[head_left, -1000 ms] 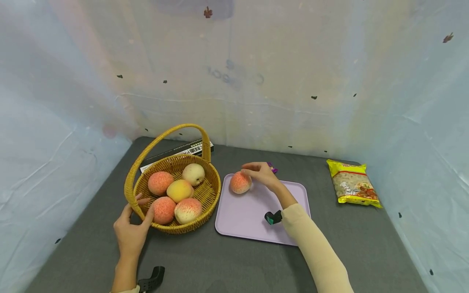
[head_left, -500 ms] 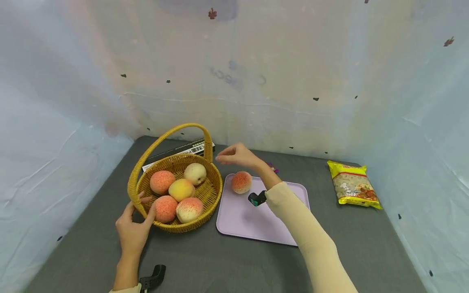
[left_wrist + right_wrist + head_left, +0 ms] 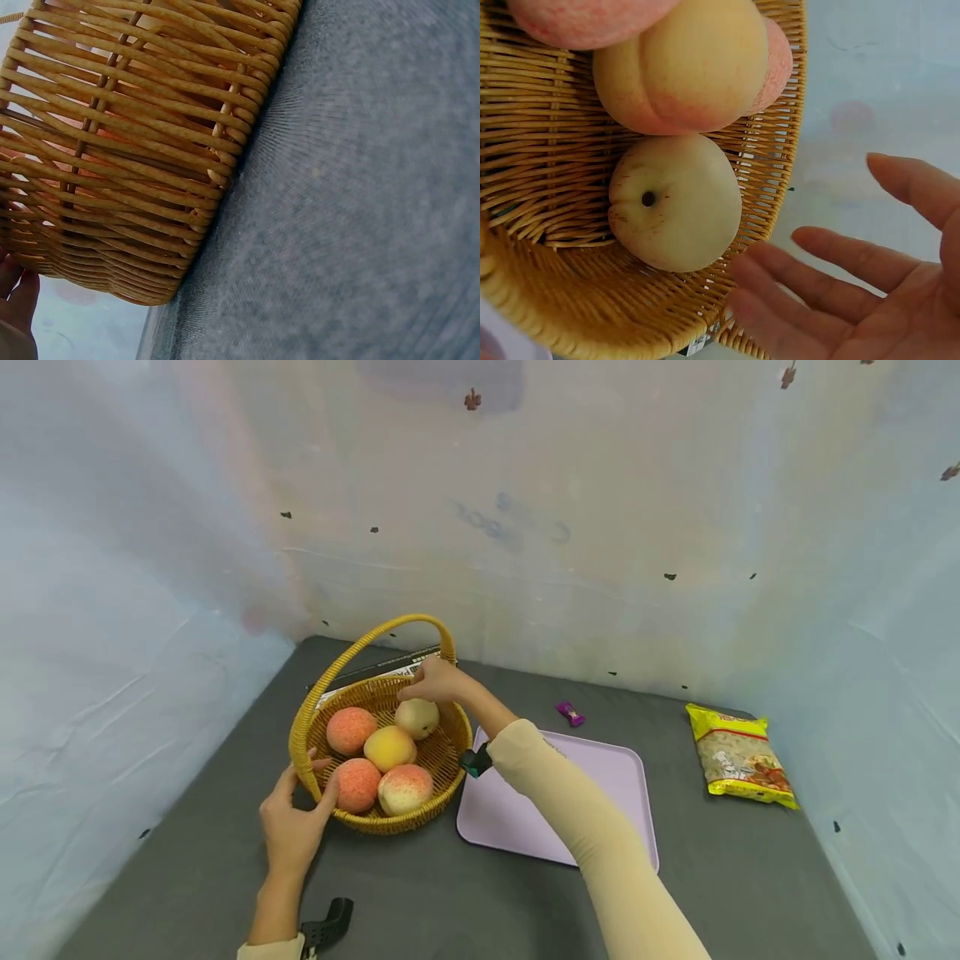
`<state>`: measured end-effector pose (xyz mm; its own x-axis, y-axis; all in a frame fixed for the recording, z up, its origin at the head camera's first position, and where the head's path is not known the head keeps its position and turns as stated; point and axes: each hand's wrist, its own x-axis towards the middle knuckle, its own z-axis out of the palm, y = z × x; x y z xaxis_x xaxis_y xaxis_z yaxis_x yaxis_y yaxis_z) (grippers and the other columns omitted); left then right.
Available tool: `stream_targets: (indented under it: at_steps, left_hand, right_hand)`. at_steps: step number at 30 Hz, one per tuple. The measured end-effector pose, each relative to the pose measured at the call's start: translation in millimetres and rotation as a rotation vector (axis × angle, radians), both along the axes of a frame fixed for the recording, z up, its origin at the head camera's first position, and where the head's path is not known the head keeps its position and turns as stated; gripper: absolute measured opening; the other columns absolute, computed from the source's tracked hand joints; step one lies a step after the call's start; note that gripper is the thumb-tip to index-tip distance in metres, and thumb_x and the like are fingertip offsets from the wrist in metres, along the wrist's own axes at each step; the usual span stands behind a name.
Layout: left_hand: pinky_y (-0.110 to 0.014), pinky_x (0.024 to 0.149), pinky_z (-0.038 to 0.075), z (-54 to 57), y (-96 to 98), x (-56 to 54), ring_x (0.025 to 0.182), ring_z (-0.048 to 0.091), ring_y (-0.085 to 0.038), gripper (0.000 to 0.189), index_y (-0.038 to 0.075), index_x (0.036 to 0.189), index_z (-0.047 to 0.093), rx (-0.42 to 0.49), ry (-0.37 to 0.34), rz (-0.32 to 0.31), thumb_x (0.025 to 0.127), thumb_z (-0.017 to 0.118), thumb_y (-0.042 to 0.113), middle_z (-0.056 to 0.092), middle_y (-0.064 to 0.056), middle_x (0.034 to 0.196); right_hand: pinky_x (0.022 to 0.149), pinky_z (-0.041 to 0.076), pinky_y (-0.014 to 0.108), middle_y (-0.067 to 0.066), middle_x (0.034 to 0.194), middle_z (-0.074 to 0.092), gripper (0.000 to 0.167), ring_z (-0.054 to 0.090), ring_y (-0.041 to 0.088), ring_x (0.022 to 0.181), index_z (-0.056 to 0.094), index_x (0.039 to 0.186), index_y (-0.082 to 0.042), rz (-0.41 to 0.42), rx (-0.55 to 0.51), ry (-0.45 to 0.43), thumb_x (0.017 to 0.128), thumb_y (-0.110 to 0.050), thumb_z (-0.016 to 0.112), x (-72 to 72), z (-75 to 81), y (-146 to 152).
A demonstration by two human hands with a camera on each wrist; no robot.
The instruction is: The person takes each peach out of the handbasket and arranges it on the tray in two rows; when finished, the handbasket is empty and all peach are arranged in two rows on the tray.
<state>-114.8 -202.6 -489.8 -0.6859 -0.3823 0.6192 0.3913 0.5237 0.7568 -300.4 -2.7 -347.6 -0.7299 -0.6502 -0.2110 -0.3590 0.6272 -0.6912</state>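
My left hand (image 3: 294, 822) grips the yellow wicker basket (image 3: 446, 756) at its left rim, beside the foot of the handle; in the left wrist view its fingers (image 3: 21, 296) touch the woven wall. My right hand (image 3: 435, 681) is over the basket's back right part, close to a pale peach (image 3: 417, 720). In the right wrist view its fingers (image 3: 817, 289) are spread and extended, tips right beside that pale peach. A yellow peach (image 3: 390, 748), two pink peaches and a red-and-cream peach (image 3: 406, 789) lie with it in the basket.
A lilac tray (image 3: 517, 827) lies right of the basket, partly covered by the right sleeve. Behind it lies a small purple packet (image 3: 570, 713). A yellow bag (image 3: 742, 756) sits far right. A long black-and-white box (image 3: 390, 666) lies behind the basket.
My right hand has left the peach on the tray and moved left over the basket. That peach is now hidden behind the arm. My left hand keeps its grip; the head view has shifted slightly.
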Motion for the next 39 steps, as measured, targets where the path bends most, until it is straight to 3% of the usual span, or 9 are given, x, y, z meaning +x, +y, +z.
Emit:
stream_targets:
  at_steps: [8, 13, 15, 19, 20, 23, 29, 34, 39]
  left_hand:
    - [-0.014, 0.098, 0.041, -5.8, 16.6, -4.3, 0.110, 0.063, -0.014, 0.033, -0.002, 0.107, 0.072, 0.011, 0.028, -0.010, 0.076, 0.081, -0.009, 0.067, -0.024, 0.119]
    - [-0.015, 0.099, 0.040, -8.1, 24.6, -1.9, 0.109, 0.063, -0.019, 0.031, -0.004, 0.107, 0.072, 0.028, -0.005, -0.020, 0.077, 0.079, -0.010, 0.065, -0.025, 0.123]
    - [-0.015, 0.100, 0.040, -8.2, 26.2, -1.0, 0.111, 0.062, -0.013, 0.030, -0.004, 0.107, 0.071, 0.027, -0.012, -0.021, 0.078, 0.079, -0.010, 0.064, -0.026, 0.123]
    - [-0.014, 0.100, 0.038, -7.7, 28.1, -1.0, 0.114, 0.058, -0.005, 0.034, -0.003, 0.106, 0.072, 0.009, 0.018, -0.012, 0.074, 0.079, -0.014, 0.065, -0.026, 0.121]
    - [-0.013, 0.099, 0.038, -9.1, 27.6, -0.9, 0.115, 0.057, -0.002, 0.035, -0.001, 0.106, 0.072, 0.006, 0.026, -0.014, 0.074, 0.080, -0.013, 0.065, -0.025, 0.122]
    - [-0.014, 0.098, 0.039, -9.2, 26.2, 1.1, 0.114, 0.060, -0.012, 0.034, 0.000, 0.108, 0.072, -0.001, 0.029, -0.025, 0.076, 0.080, -0.010, 0.065, -0.024, 0.123]
    - [-0.018, 0.101, 0.040, -7.1, 22.6, 7.5, 0.113, 0.060, -0.036, 0.031, -0.003, 0.111, 0.071, -0.005, 0.016, -0.045, 0.081, 0.078, -0.004, 0.066, -0.023, 0.120]
    - [-0.020, 0.105, 0.039, -6.1, 19.4, 9.4, 0.113, 0.060, -0.041, 0.030, -0.002, 0.110, 0.071, -0.020, 0.027, -0.029, 0.081, 0.079, -0.002, 0.067, -0.022, 0.116]
    - [-0.020, 0.104, 0.040, -5.8, 16.8, 13.0, 0.112, 0.060, -0.038, 0.031, -0.002, 0.112, 0.071, -0.011, 0.005, -0.037, 0.082, 0.079, -0.002, 0.068, -0.021, 0.115]
  right_hand:
    - [0.045, 0.029, 0.022, -0.005, 0.051, 0.027, 0.047, 0.027, 0.008, 0.044, 0.038, 0.058, -0.013, -0.074, 0.192, -0.015, 0.092, -0.023, 0.069, -8.1, -4.5, -8]
    - [0.060, 0.042, 0.026, 0.004, 0.082, 0.051, 0.026, 0.047, 0.015, 0.069, 0.054, 0.094, -0.003, -0.105, 0.226, -0.036, 0.093, -0.025, 0.068, -9.4, -13.5, -6]
    - [0.064, 0.045, 0.028, 0.008, 0.098, 0.055, 0.035, 0.051, 0.018, 0.078, 0.053, 0.113, -0.001, -0.114, 0.252, -0.031, 0.093, -0.026, 0.069, -8.9, -15.9, -7]
    - [0.066, 0.042, 0.029, 0.010, 0.115, 0.061, 0.047, 0.052, 0.017, 0.084, 0.053, 0.131, -0.004, -0.097, 0.403, 0.062, 0.093, -0.025, 0.069, -6.1, -18.0, -16]
    - [0.065, 0.043, 0.029, 0.009, 0.117, 0.062, 0.047, 0.053, 0.017, 0.084, 0.053, 0.133, -0.005, -0.088, 0.453, 0.104, 0.093, -0.025, 0.069, -4.1, -19.1, -18]
    - [0.067, 0.046, 0.031, 0.005, 0.124, 0.063, 0.050, 0.056, 0.016, 0.088, 0.054, 0.138, -0.012, -0.066, 0.582, 0.227, 0.092, -0.022, 0.069, 2.8, -26.1, -28]
    - [0.074, 0.056, 0.038, 0.002, 0.114, 0.067, 0.030, 0.065, 0.018, 0.092, 0.063, 0.127, -0.018, -0.036, 0.765, 0.441, 0.098, -0.024, 0.059, 15.4, -43.7, -48]
    - [0.068, 0.060, 0.045, 0.004, 0.130, 0.064, 0.033, 0.064, 0.030, 0.107, 0.063, 0.133, -0.023, -0.084, 0.826, 0.464, 0.103, -0.024, 0.051, 16.2, -49.0, -64]
    - [0.065, 0.060, 0.046, 0.003, 0.132, 0.062, 0.033, 0.065, 0.029, 0.106, 0.062, 0.135, -0.025, -0.067, 0.833, 0.421, 0.103, -0.026, 0.052, 16.4, -51.1, -69]
